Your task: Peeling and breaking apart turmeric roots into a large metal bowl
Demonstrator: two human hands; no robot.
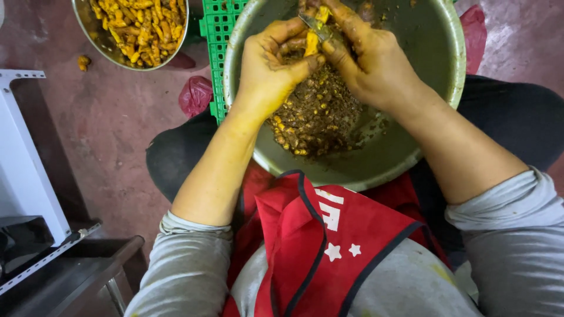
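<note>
Holding a small yellow root piece [311, 42] between both hands, I keep it over the big metal bowl [435, 88] that rests on my lap. My left hand [267, 67] has its grip clenched around the piece from the left, thumb pressed under it. My right hand [373, 61] grips a small knife [314, 26], its blade lying against the top of the piece. Below my hands a heap of brown peelings [320, 114] lies in the bowl. A second metal bowl [103, 44] of peeled yellow roots [141, 26] sits on the floor, beside a green plastic crate [216, 35]. My red apron [329, 240] touches the big bowl's near rim.
</note>
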